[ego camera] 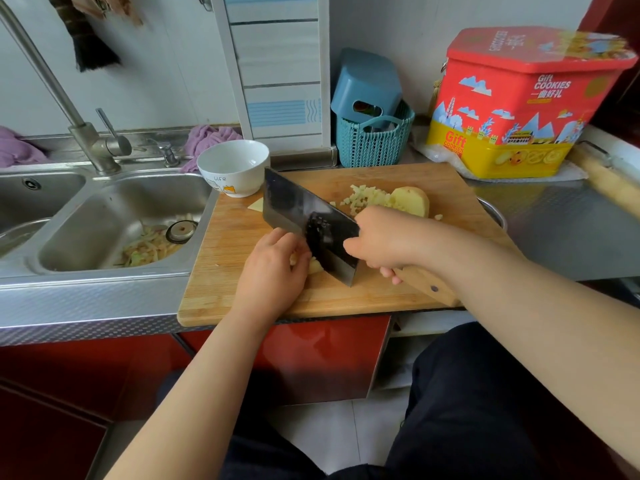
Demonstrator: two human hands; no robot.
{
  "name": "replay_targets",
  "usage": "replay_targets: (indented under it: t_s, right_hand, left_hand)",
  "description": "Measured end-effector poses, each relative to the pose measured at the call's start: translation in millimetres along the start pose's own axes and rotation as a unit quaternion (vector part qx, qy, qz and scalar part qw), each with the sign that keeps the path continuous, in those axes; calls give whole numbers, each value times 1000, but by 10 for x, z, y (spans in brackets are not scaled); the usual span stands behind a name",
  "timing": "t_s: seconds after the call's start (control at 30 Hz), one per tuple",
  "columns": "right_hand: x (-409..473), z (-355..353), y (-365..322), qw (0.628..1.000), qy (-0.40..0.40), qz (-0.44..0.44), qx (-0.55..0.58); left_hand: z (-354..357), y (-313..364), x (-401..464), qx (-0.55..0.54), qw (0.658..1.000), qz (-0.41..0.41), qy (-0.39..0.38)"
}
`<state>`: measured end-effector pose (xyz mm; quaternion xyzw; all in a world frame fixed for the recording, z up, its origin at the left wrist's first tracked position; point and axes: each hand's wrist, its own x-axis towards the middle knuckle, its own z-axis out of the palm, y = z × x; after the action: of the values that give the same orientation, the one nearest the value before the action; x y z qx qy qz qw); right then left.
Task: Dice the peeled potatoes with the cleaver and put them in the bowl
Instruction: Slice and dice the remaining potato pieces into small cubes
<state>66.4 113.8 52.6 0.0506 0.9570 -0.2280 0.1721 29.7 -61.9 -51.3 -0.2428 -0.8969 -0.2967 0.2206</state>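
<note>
1. Head view: a wooden cutting board [346, 299] lies on the table [554, 237] at the centre of the frame, its near edge overhanging the table's front.
2. The right hand [384, 242] grips the wooden handle of the cleaver [304, 216], fingers curled round it; the dark blade runs from the frame's centre up and left, its edge down on the board.
3. The left hand [273, 265] sits just left of the blade, fingers curled over a potato piece [313, 266] pressed against the board; most of that piece is hidden under the hand and blade.
4. A pile of potato dice [360, 199] lies on the board's far part, right of the blade, touching a peeled potato half [410, 200] further right.
5. A thin potato slice [257, 204] lies on the board just left of the blade's tip.
6. The white bowl [233, 166] stands upright at the board's upper left corner, beside the sink [104, 216]; no potato is visible inside it.
7. Peelings [149, 245] lie in the sink basin at the frame's left.
8. A red and yellow cookie tin [519, 102] stands at the upper right, behind the board, with a blue basket [374, 147] to its left.
</note>
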Motion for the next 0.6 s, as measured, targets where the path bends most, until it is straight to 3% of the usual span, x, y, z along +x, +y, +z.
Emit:
replay_targets:
  t_s: [0.13,0.33,0.6]
  right_hand:
    - [-13,-75,121,998,9,10,58]
    - [-140,-139,56,998,39,-26,38]
    - [-183,-104,-129,999,24,-39,-16]
  left_hand:
    - [-16,-10,-3,-16,999,-20,-21]
    - [-46,15,-19,-55,998,-41,7]
    - [-21,-1,-24,-36,999,-25,-11]
